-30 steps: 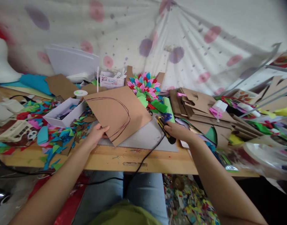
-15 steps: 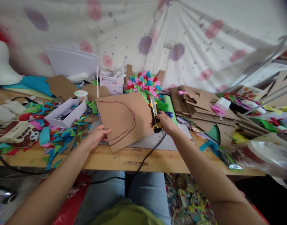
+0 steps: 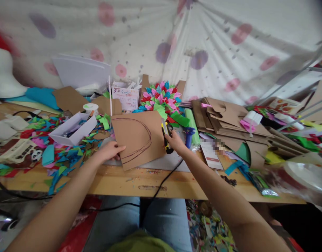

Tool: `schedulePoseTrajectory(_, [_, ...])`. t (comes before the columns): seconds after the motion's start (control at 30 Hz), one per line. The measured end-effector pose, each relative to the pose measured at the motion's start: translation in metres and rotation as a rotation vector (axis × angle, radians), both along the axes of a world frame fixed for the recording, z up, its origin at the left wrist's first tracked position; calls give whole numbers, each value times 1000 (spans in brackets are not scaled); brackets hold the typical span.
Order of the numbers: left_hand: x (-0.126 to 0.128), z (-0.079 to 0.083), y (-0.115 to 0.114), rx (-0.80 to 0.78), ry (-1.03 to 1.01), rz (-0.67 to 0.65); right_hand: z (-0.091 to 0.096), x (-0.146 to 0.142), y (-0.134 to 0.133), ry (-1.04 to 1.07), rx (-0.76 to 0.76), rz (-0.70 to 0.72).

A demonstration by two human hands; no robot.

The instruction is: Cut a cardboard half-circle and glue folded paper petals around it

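Cardboard (image 3: 134, 154) is in front of you, over the grey mat (image 3: 179, 164), between your two hands; whether it rests flat there, I cannot tell. Your left hand (image 3: 112, 151) pinches its left edge near the lower corner, with the thumb on top and the other fingers mostly hidden below. Your right hand (image 3: 175, 140) is closed around the yellow-and-black cutter (image 3: 166, 138), just at the right edge of the sheet; whether these fingers also touch the sheet, I cannot tell. The long axis of the cutter runs away from you, its silver end at the far side. The drawn dark curve (image 3: 150, 138) lies to the left of the cutter and bulges toward it, so your right hand is nearer to this bulge, while your left is nearer to its lower open end.
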State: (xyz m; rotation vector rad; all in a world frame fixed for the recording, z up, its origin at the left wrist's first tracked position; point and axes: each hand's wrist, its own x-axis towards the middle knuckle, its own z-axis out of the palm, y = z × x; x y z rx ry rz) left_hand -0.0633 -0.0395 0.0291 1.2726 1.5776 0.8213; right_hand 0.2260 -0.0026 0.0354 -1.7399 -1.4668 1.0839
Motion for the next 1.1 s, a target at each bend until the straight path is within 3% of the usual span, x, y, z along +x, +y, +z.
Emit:
schedulePoseTrajectory(0.03, [-2, 1, 2, 24, 242, -39, -1, 0, 1, -4, -3, 2])
schedulePoseTrajectory(0.1, [-4, 2, 4, 178, 550, 43, -2, 0, 5, -19, 10, 7])
schedulePoseTrajectory(0.2, [2, 4, 7, 368, 747, 124, -4, 1, 14, -101, 44, 35])
schedulePoseTrajectory(0.3, [18, 4, 15, 434, 885, 20, -2, 2, 22, -227, 49, 77])
schedulePoseTrajectory(0.5, [43, -19, 41, 629, 817, -233, -1, 1, 28, -320, 44, 110])
schedulePoseTrajectory(0.67, [45, -36, 47, 578, 829, -313, -6, 3, 28, -328, 51, 151])
schedulePoseTrajectory(1.1, [51, -30, 43, 572, 736, -283, 3, -9, 37, -229, 140, 178])
